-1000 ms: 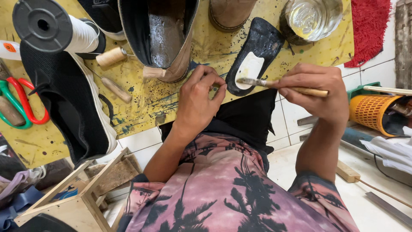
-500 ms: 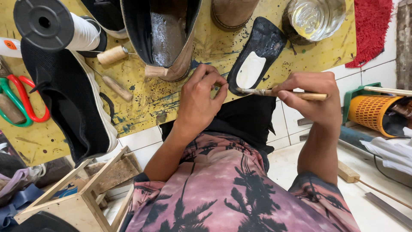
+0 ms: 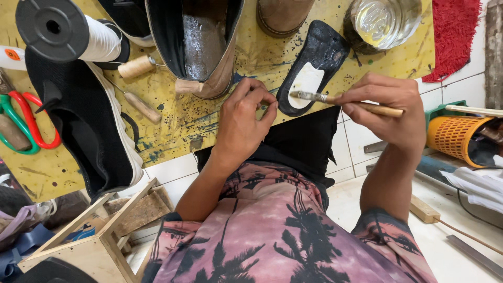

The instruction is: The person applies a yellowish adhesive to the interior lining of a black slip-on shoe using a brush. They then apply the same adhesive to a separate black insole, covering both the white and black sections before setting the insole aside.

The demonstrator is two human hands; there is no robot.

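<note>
A black insole (image 3: 322, 50) with a white glue patch lies on the yellow, paint-spattered board (image 3: 209, 123). My right hand (image 3: 390, 105) grips a wooden-handled brush (image 3: 335, 99), and its bristles rest on the near part of the white patch. My left hand (image 3: 243, 120) is curled, its fingertips pinching the insole's near edge. Just beyond the left hand stands a tall brown and black boot (image 3: 196, 42).
A jar of clear liquid (image 3: 385, 21) stands at the board's far right. On the left are a black shoe with a white sole (image 3: 84, 126), a spool of white thread (image 3: 68, 34), an awl (image 3: 139, 105) and red-green scissors (image 3: 21, 120). Off the board are an orange basket (image 3: 456, 133) and a wooden stool (image 3: 99, 236).
The brush tip slid a little toward me over the insole and back again. My left hand has stayed pinched at the insole's edge.
</note>
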